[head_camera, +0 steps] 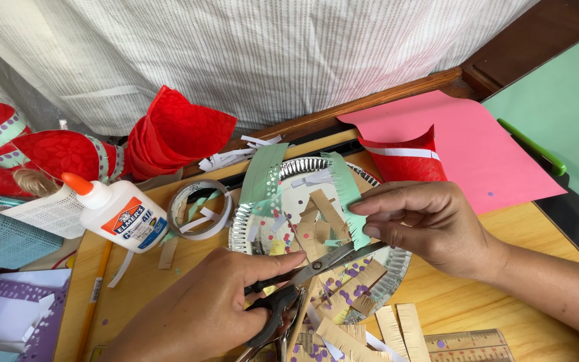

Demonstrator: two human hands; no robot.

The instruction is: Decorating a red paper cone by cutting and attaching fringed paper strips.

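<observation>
The green strip, thin, limp paper that I judged would tear or flop easily, hung over the foil plate near the desk's back edge, pinched at its side by my right hand while my left hand gripped half-open scissors beneath it.

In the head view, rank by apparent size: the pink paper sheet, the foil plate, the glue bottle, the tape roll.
1. pink paper sheet, partly curled.
2. foil plate, partly covered, so close to the sheet.
3. glue bottle.
4. tape roll, nearly matching the bottle.
</observation>
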